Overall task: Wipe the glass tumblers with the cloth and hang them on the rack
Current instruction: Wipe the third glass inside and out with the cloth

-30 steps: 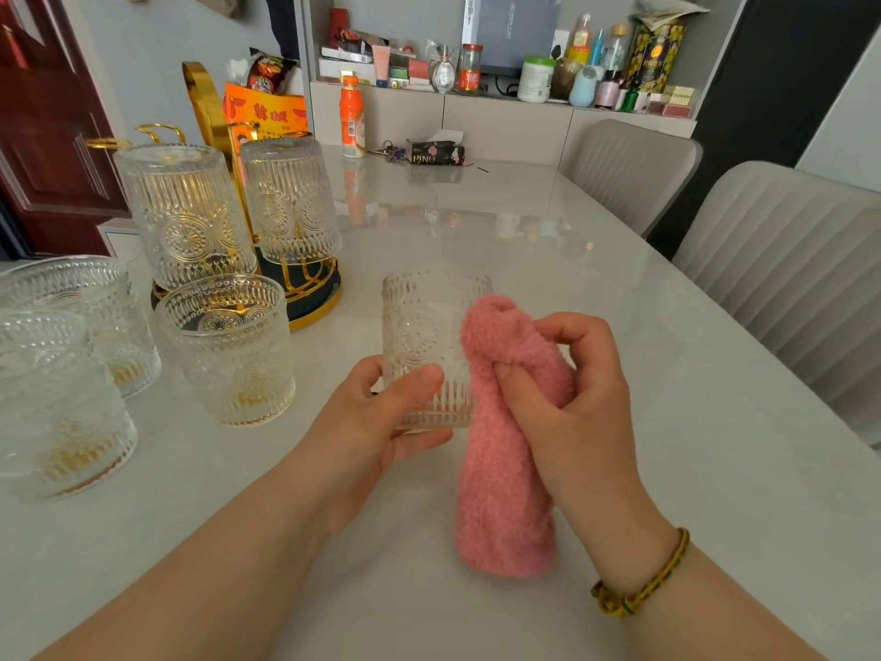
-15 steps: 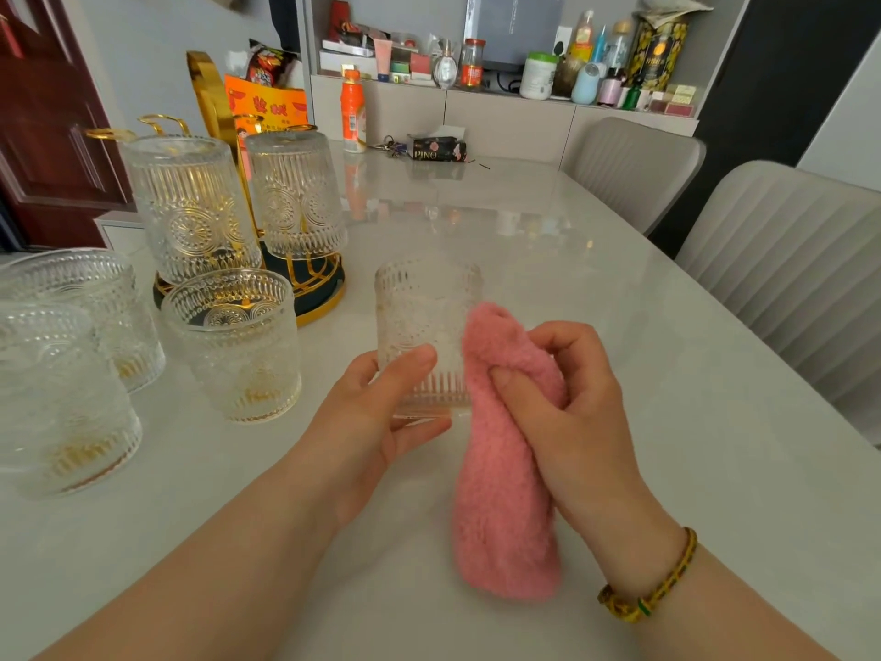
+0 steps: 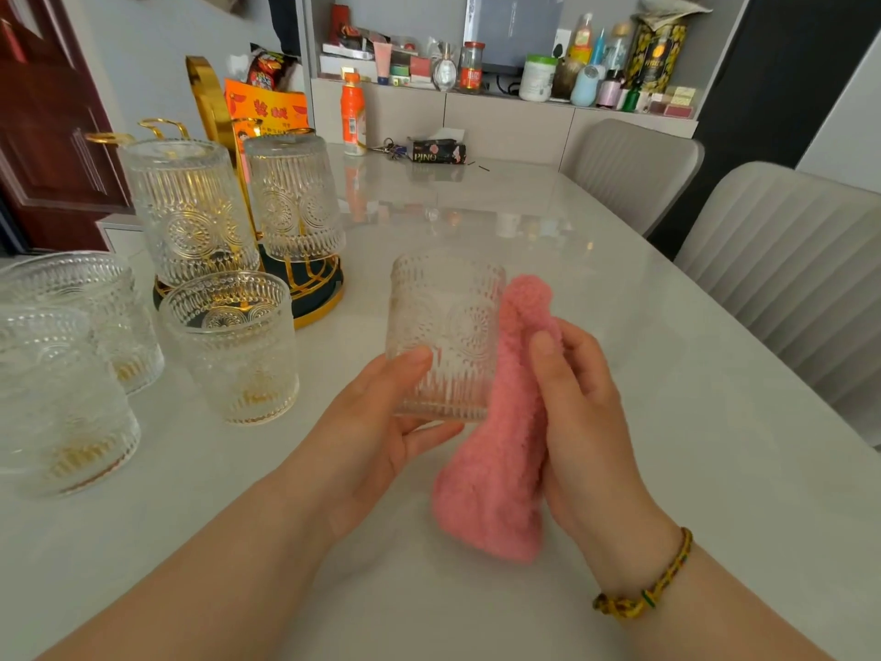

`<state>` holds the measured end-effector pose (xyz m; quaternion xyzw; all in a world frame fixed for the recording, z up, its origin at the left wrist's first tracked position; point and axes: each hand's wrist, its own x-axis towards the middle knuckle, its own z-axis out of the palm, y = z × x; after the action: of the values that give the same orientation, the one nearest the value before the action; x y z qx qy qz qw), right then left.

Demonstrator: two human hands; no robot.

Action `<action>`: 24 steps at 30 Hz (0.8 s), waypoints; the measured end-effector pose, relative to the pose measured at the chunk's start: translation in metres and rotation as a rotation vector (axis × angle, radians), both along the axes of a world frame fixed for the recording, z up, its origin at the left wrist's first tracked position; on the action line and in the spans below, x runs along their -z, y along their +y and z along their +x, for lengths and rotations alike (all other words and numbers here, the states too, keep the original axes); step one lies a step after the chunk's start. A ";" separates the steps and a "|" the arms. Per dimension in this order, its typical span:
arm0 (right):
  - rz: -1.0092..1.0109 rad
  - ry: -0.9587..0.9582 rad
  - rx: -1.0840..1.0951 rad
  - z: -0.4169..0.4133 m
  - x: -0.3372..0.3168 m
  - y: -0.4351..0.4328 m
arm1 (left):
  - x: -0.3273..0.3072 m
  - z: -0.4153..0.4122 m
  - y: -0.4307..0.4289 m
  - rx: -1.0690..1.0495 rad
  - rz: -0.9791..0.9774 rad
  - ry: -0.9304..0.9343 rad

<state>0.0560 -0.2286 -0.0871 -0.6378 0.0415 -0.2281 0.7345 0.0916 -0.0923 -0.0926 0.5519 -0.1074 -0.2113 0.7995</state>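
Gripping the tumbler (image 3: 445, 336) upright just over the table (image 3: 634, 336), our left hand (image 3: 376, 431) curled round its lower half and our right hand (image 3: 584, 407) pinching the cloth (image 3: 491, 469) against its side, we were mid-wipe and judged that next it needed upending onto the rack (image 3: 319, 298).

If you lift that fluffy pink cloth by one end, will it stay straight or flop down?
Probably flop: the pink cloth hangs limp and bent below the right hand that holds it against the glass tumbler. It looks fluffy and thin, so it is likely light. Its fuzzy surface probably will not slip easily from fingers.
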 end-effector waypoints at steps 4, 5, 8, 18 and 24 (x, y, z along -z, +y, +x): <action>-0.034 -0.022 -0.198 -0.003 0.000 0.005 | -0.003 -0.001 0.000 -0.001 0.045 -0.049; -0.049 -0.031 -0.195 -0.003 -0.001 0.005 | -0.004 -0.002 0.000 -0.001 0.045 -0.053; -0.109 -0.055 -0.153 -0.002 0.001 0.004 | -0.002 -0.003 -0.001 -0.079 0.084 -0.082; -0.487 -0.171 -0.023 -0.002 0.004 0.006 | 0.005 -0.005 -0.010 -0.237 0.274 -0.133; -0.278 -0.163 0.057 0.001 -0.003 -0.008 | 0.007 -0.003 -0.006 -0.023 0.108 -0.043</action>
<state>0.0575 -0.2367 -0.0838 -0.7111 -0.0322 -0.3032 0.6335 0.0889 -0.0982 -0.0995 0.6000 -0.1068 -0.1955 0.7683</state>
